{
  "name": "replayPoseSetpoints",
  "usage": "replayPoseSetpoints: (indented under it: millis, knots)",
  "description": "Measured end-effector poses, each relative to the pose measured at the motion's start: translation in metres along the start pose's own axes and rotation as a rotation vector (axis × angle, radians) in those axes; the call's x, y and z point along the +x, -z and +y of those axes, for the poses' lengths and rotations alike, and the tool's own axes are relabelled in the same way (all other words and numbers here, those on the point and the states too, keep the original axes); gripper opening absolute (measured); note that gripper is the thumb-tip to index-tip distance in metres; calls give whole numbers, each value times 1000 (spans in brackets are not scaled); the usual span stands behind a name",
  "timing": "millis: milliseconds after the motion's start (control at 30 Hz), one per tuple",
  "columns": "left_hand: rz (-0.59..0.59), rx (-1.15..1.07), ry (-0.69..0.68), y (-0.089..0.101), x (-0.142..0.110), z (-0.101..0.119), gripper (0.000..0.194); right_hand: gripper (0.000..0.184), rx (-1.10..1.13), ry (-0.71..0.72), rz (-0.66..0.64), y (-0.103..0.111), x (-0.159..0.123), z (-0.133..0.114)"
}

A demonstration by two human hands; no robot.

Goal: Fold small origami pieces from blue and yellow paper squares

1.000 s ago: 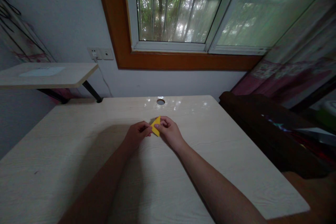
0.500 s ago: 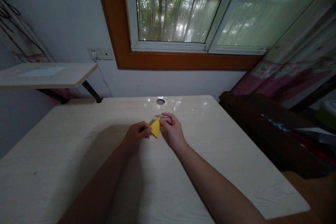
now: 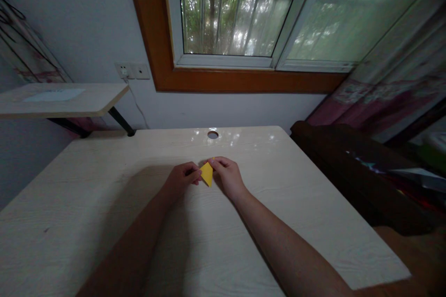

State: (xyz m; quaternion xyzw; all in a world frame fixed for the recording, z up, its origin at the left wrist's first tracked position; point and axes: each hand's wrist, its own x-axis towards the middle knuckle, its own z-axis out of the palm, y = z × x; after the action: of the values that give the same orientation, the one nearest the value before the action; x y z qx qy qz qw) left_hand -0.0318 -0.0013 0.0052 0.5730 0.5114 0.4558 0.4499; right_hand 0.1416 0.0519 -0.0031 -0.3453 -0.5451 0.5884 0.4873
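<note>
Yellow folded paper [image 3: 206, 174] is held over the pale tabletop [image 3: 296, 185], finger-pinched at its left corner by the left hand [image 3: 183, 176] and at its top by the right hand [image 3: 227, 174], apparently for steadiness.

Paper [image 3: 206, 175] between left hand [image 3: 180, 178] and right hand [image 3: 228, 176], over desk [image 3: 275, 181]. Hole [image 3: 213, 135] behind them, near desk's far edge. Shelf [image 3: 99, 97] at desk's rear left, sheet [image 3: 54, 95] on it. Window [image 3: 230, 18] behind desk; sockets [image 3: 132, 71] left of it, curtain [image 3: 390, 83] right.
</note>
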Motion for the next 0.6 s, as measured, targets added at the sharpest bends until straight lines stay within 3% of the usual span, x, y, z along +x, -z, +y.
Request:
replayPoseSetpoints:
  millis: [133, 367, 600]
  knots:
    - [-5, -4, 12, 0, 0, 1, 22, 21, 31, 32, 24, 1, 1, -1]
    - [46, -29, 30, 0, -1, 1, 21, 21, 198, -1, 225, 9, 10, -6]
    - [113, -29, 18, 1, 0, 5, 22, 24, -71, -4, -76, 2, 1, -6]
